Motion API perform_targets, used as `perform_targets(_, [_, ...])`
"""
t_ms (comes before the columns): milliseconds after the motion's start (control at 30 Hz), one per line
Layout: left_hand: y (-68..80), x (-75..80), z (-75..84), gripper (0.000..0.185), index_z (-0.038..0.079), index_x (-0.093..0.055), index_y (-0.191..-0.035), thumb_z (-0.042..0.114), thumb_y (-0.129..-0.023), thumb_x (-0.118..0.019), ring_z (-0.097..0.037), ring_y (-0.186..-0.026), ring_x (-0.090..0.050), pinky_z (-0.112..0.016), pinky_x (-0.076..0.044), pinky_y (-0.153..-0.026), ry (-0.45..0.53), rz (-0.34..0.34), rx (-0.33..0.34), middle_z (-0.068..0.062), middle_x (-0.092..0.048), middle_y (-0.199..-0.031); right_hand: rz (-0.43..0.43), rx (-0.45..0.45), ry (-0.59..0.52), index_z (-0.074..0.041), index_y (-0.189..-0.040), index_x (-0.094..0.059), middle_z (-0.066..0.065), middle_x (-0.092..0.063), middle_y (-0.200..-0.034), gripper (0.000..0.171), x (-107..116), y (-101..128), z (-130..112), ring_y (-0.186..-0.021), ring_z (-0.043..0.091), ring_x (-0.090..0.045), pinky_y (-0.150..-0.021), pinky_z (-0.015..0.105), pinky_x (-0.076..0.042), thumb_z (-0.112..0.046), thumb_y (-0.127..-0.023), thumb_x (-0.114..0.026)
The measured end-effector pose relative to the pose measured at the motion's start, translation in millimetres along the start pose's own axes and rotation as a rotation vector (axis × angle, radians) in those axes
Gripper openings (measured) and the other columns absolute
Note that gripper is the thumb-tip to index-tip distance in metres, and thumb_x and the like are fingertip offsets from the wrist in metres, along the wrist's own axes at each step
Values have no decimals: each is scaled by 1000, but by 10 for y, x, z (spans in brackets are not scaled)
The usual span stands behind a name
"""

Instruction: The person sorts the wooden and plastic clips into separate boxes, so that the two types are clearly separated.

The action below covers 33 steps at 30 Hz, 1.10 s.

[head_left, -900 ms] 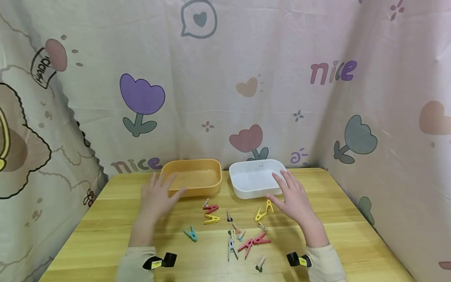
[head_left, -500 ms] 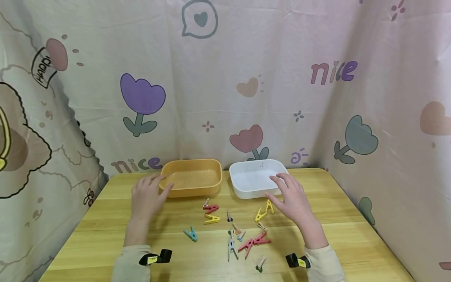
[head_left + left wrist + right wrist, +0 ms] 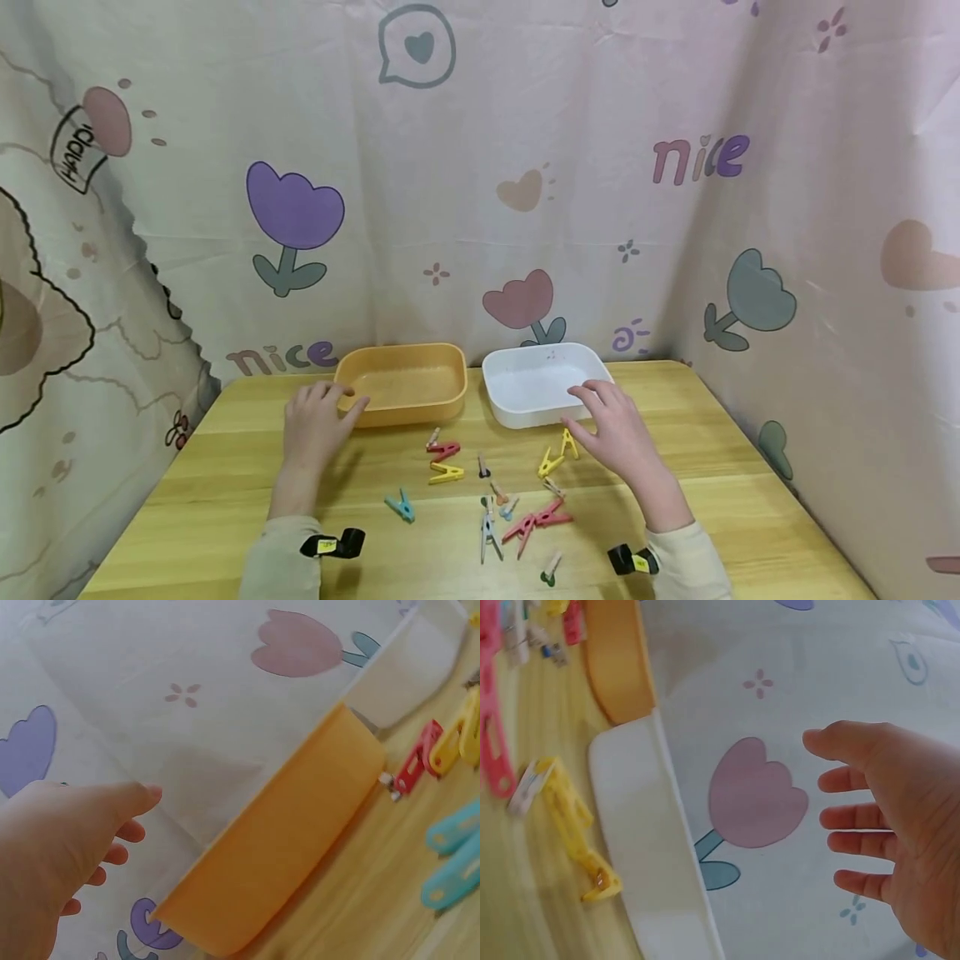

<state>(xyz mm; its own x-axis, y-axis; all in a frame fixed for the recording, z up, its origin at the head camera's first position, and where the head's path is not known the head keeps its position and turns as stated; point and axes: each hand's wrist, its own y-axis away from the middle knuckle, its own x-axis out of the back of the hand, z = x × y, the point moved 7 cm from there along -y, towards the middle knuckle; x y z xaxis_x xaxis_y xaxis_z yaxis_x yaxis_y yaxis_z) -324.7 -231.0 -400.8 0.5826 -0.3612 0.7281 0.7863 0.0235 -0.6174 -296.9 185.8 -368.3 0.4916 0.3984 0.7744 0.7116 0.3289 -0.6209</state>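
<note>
Orange plastic tray [image 3: 402, 385] sits at the far side of the wooden worktop [image 3: 225, 500], just ahead of the left hand [image 3: 315, 425]. Left hand's grip is loose, fingers relaxed and slightly bent; its fingertips [image 3: 352, 404] lie at the tray's near left corner, and contact cannot be told from the head view. The left wrist view shows the left hand [image 3: 52, 855] apart from the tray wall [image 3: 285, 840], holding nothing.

White plastic tray [image 3: 536, 383] stands just right of the orange one, the two nearly touching. Right hand [image 3: 615, 429] has its grip spread, fingers straight, hovering at the white tray's near right corner; fingertips [image 3: 588, 389] overlap the rim in the head view. The right wrist view shows the right hand [image 3: 900, 825] open and empty, clear of the white tray wall [image 3: 652, 847].

Between the two hands, on the near side of both trays, clothes pegs lie scattered flat:
- yellow peg pair [image 3: 557, 454], just left of the right hand's thumb
- red peg [image 3: 444, 451] and yellow peg [image 3: 446, 472], in front of the orange tray
- teal peg [image 3: 401, 506], nearer the left forearm
- pink pegs [image 3: 538, 521] and a white peg [image 3: 488, 533], toward the person

Flower-print cloth [image 3: 480, 167] backs the worktop.
</note>
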Motion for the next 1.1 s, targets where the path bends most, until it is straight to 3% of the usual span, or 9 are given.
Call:
perform_targets(233, [-21,-152,-77,33,11,-66,-94,44,-87,-69,-43,-106,-54,-64,-38,-90,-29,-69,-7,-18,-66,-108,4,80,46,-9,-107,-66,11,-62,-105,39,-133,128,26,-98,30,-60,-82,48,-50,-30,-77,-80])
perform_targets(567, [7,-295,-84,32,12,-65,-91,43,-86,-71,-40,-101,-55,-58,-40,-85,-39,-130,-42,-14,-67,-104,-55,58,33,-8,-107,-66,7,-62,-105,37,-359,316,182,-99,28,-59,-86,49,-49,-27,-78,-79])
perform_targets(733, [26,-343,-79,29,13,-64,-93,40,-86,-72,-38,-102,-55,-58,-40,-87,-36,-161,-38,-13,-65,-103,-91,14,24,-9,-101,-66,7,-62,-105,34,-471,398,280,-99,28,-58,-86,48,-48,-27,-76,-81])
perform_targets(1100, [64,-391,-81,28,13,-62,-94,40,-89,-68,-39,-102,-54,-59,-38,-89,-19,-141,-12,-14,-64,-102,-235,-117,13,-8,-98,-67,8,-63,-102,30,-679,524,412,-96,28,-58,-83,47,-48,-31,-81,-78])
